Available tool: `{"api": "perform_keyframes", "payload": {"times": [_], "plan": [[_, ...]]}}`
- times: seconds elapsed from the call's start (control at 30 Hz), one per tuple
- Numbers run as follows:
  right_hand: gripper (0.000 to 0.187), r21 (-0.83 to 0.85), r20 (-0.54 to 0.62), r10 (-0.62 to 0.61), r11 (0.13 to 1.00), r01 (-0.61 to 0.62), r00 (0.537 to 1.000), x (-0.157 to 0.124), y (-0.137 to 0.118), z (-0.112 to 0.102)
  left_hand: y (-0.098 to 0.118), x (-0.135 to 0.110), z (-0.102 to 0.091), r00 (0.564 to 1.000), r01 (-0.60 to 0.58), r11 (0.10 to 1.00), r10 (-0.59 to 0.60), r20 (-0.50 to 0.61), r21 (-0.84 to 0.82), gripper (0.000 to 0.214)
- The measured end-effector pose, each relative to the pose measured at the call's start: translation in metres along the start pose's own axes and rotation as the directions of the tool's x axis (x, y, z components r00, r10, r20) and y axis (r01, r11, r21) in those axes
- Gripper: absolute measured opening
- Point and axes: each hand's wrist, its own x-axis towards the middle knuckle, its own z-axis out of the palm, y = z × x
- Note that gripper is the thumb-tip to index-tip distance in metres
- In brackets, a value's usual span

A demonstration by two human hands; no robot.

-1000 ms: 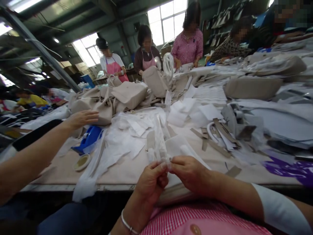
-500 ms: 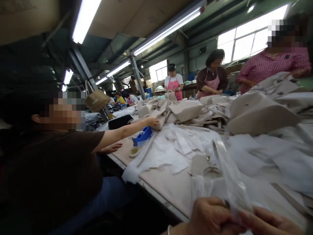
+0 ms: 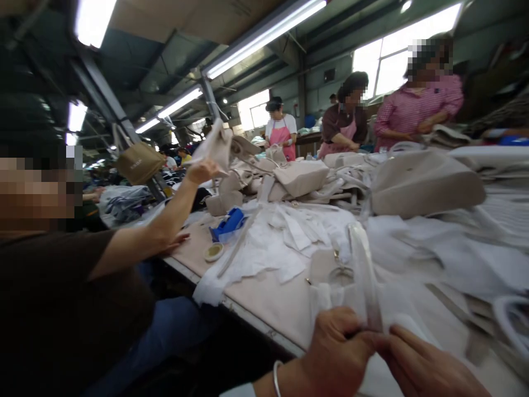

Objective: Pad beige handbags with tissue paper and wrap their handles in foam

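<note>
Low in the head view, my left hand (image 3: 336,347), with a bangle at its wrist, is closed around the lower end of a bag strap (image 3: 364,270) in clear plastic wrap. My right hand (image 3: 430,364) pinches the same end, its fingertips meeting those of the left. The strap rises in a loop above my hands. Just behind it lies a beige bag (image 3: 322,268) with metal rings, its lower part covered in white wrapping. My hands hide most of the strap's lower end.
A person's raised hand (image 3: 202,171) at the left holds a beige bag piece (image 3: 217,144). Near it are a blue tape dispenser (image 3: 228,223) and a tape roll (image 3: 214,252). White wrapping sheets (image 3: 264,248) and piled beige bags (image 3: 301,179) cover much of the table. Several people stand across it.
My view has swung to the right. The person at the left has lifted a beige bag piece off the pile. My hands have drawn together on the strap, which stands more upright.
</note>
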Motion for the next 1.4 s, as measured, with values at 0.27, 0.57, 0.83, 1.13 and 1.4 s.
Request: {"api": "perform_keyframes", "payload": {"times": [0.27, 0.57, 0.83, 1.13, 1.4], "plan": [[0.031, 0.459, 0.513, 0.609, 0.401, -0.793, 0.605, 0.031, -0.011, -0.038, -0.009, -0.001, -0.008, 0.988, -0.155, 0.968, 0.154, 0.021, 0.197, 0.019], [0.023, 0.552, 0.464, 0.708, 0.239, -0.799, 0.533, 0.035, -0.020, -0.029, -0.013, -0.004, -0.009, 0.991, -0.056, 0.977, 0.030, 0.128, 0.205, 0.018], [0.020, 0.058, 0.103, 0.368, 0.925, -0.375, 0.924, 0.009, -0.023, -0.009, -0.004, 0.000, 0.000, 0.972, 0.233, 0.969, -0.233, 0.006, -0.078, 0.030], [0.029, 0.452, 0.432, 0.455, 0.638, -0.624, 0.779, 0.018, -0.010, -0.041, -0.008, -0.004, -0.002, 0.990, -0.102, 0.972, 0.121, -0.076, 0.214, 0.014], [0.033, 0.695, 0.657, 0.601, -0.249, -0.674, 0.456, 0.026, -0.014, -0.034, -0.006, -0.004, -0.005, 0.957, -0.289, 0.913, 0.269, 0.106, 0.287, 0.013]]}}
